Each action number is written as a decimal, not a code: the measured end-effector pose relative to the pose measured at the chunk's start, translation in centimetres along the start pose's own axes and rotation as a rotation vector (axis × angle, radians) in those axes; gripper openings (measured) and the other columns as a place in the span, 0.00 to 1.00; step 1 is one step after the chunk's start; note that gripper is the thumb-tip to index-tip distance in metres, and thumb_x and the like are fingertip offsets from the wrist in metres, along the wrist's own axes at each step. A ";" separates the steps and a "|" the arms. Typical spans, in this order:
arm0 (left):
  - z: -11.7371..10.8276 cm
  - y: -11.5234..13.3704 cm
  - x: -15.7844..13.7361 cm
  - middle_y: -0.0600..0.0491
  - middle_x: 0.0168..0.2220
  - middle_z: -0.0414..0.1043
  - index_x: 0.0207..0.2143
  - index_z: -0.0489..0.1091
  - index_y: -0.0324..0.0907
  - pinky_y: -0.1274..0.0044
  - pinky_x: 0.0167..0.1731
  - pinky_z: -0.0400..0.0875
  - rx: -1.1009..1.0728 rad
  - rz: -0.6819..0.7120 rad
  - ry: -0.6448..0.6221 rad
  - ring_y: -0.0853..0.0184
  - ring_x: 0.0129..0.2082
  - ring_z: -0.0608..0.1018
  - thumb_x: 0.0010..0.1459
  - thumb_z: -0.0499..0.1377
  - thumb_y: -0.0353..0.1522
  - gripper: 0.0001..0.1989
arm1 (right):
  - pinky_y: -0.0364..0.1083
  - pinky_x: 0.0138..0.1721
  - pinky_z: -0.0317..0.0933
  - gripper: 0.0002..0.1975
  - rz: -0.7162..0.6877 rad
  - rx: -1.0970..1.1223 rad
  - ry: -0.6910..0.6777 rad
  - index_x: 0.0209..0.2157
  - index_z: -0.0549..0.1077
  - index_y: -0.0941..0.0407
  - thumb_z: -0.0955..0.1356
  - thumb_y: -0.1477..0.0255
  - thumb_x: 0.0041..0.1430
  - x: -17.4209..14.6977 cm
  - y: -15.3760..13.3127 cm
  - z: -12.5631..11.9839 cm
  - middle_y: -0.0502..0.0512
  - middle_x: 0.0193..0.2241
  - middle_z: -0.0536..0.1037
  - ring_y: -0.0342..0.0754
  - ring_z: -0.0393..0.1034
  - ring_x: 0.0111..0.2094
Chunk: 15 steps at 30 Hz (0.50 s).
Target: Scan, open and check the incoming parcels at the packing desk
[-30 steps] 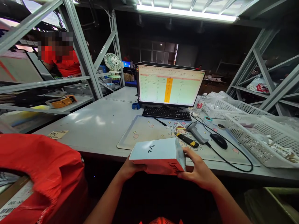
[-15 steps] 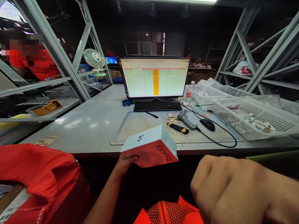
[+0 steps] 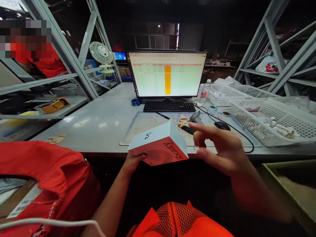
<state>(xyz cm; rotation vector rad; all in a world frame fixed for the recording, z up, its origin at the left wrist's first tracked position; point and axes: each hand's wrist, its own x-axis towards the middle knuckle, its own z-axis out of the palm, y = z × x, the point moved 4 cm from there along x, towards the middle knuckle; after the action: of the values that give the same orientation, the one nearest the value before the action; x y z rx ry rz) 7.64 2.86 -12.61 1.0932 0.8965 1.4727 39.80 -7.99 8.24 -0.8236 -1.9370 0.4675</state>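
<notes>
My left hand (image 3: 133, 162) grips a pale blue and coral box (image 3: 160, 144) by its near left corner, thumb on the coral face. The box is tilted in front of the desk's edge, with the lettering "beauty" on its side. To the right of the box, my right hand (image 3: 221, 144) is raised over the desk's front edge, fingers apart and holding nothing. Beyond its fingers lie a yellow and black box cutter (image 3: 187, 129) and a grey barcode scanner (image 3: 195, 116), both partly covered by the hand. A black mouse (image 3: 222, 125) is just behind it.
A monitor (image 3: 168, 74) and black keyboard (image 3: 169, 106) stand at the back of the desk. White plastic baskets (image 3: 261, 131) line the right side. A red bag (image 3: 74, 171) is at my left, and an open green-edged box (image 3: 278, 177) at lower right. A co-worker in red (image 3: 49, 62) is far left.
My right hand has moved up and inward from the lower right toward the box, its fist opening. My left hand still holds the box. A white cable has come into view at lower left.
</notes>
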 end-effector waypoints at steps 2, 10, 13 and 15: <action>-0.2 -0.1 0.1 0.43 0.41 0.83 0.46 0.80 0.38 0.64 0.46 0.82 0.000 0.003 0.024 0.46 0.44 0.84 0.27 0.84 0.46 0.42 | 0.49 0.36 0.72 0.30 0.095 -0.062 -0.078 0.66 0.74 0.49 0.75 0.57 0.65 0.7 4.3 1.4 0.56 0.44 0.79 0.47 0.70 0.32; 0.2 -0.9 0.0 0.44 0.40 0.82 0.43 0.79 0.39 0.60 0.50 0.80 -0.019 -0.050 0.007 0.44 0.48 0.82 0.28 0.84 0.44 0.38 | 0.49 0.34 0.72 0.42 0.418 0.022 -0.292 0.66 0.68 0.57 0.80 0.58 0.54 -1.7 11.7 5.9 0.57 0.44 0.78 0.47 0.71 0.32; 0.4 -0.8 0.3 0.44 0.45 0.82 0.45 0.79 0.39 0.63 0.50 0.80 -0.005 -0.050 -0.028 0.45 0.50 0.81 0.28 0.84 0.41 0.39 | 0.46 0.31 0.71 0.36 0.377 0.085 -0.224 0.60 0.70 0.55 0.79 0.64 0.52 -1.4 11.2 5.8 0.56 0.45 0.77 0.46 0.71 0.33; 0.5 -0.5 0.6 0.44 0.47 0.81 0.47 0.78 0.40 0.65 0.47 0.81 0.010 -0.059 -0.061 0.46 0.51 0.81 0.28 0.85 0.38 0.41 | 0.47 0.36 0.73 0.32 0.315 0.093 -0.196 0.58 0.71 0.54 0.78 0.68 0.52 -1.2 11.0 5.6 0.55 0.46 0.77 0.48 0.73 0.36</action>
<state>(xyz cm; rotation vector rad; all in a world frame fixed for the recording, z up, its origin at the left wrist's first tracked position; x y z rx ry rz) 8.26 3.51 -12.80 1.1037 0.8872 1.3806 39.17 -1.07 -1.99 -1.0602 -1.9515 0.8477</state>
